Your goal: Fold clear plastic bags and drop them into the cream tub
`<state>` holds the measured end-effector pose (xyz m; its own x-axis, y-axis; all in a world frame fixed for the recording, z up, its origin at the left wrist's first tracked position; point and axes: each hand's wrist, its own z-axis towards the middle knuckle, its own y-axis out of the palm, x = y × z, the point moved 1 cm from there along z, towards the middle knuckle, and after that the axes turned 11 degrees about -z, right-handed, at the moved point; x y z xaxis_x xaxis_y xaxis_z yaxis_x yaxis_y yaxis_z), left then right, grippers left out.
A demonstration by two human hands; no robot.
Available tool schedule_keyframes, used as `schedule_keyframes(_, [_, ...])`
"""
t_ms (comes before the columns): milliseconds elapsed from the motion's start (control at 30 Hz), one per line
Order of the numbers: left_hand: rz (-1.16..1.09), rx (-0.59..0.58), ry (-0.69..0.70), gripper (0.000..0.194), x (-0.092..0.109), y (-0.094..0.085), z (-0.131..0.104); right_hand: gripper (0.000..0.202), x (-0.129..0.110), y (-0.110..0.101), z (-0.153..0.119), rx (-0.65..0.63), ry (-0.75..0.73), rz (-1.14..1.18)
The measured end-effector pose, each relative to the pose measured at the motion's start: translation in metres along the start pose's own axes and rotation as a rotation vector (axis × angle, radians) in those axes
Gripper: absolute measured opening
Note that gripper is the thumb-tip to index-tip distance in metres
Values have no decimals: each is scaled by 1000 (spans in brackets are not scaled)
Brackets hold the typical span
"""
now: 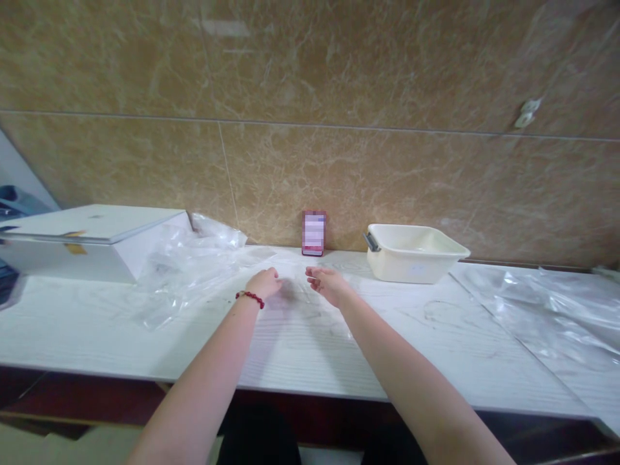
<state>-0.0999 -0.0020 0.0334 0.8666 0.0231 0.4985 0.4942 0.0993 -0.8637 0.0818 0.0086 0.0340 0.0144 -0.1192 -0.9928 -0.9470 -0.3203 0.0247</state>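
Observation:
My left hand (264, 283), with a red bead bracelet (250, 297) at its wrist, is low over the white table. Its fingers are curled together, and whatever they hold, if anything, is too faint to make out. Facing it across a small gap is my right hand (327, 285), its fingers a little apart and bent, with nothing visible in them. Between and below the hands lies a thin, see-through plastic sheet or bag (310, 297), hard to tell from the tabletop. A phone (314, 232) with a lit, blurred screen leans upright against the wall just beyond them.
A cream plastic tub (411, 268) with a grey handle stands right of the phone. To the left is a white box (72, 258), with crumpled clear plastic bags (188, 271) beside it. More clear plastic (557, 313) lies at the far right. A marbled wall (387, 168) bounds the table (310, 368) behind.

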Motion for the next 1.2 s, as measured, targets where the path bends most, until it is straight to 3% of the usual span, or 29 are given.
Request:
schedule_keyframes(67, [-16,-30,24,34,-8,0,7,13,-1,-2,-9,-40,27,133])
schedule_keyframes(167, [-44,-118,115,43,-18,5,6,13,0,-5,-13,-64,-9,116])
schedule_keyframes(233, [-53,-159,181,43,-22,8,4,14,4,-7,-9,-9,-69,-72])
schedule_keyframes(367, [-73,-199,313,25,-20,11,3,7,11,-8,-4,143,-345,-751])
schedule_keyframes(467, [-155,-168,338,20,-16,12,3,6,14,-3,-7,98,-509,-1038])
schedule_keyframes(567, [-289,-114,309,17,-14,12,2,8,13,1,-11,61,-533,-1162])
schedule_keyframes(733, [-522,-116,220,17,-11,17,-1,14,14,3,-11,-40,-591,-1211])
schedule_keyframes(900, [-735,-94,276,29,-4,21,-2,29,23,0,-4,20,-607,-1083])
schedule_keyframes(1033, [-747,-81,319,29,2,23,-5,38,27,-1,0,-10,-607,-963])
schedule_keyframes(1200, [-655,1,273,25,-1,21,-4,27,24,3,-1,-6,-621,-1049])
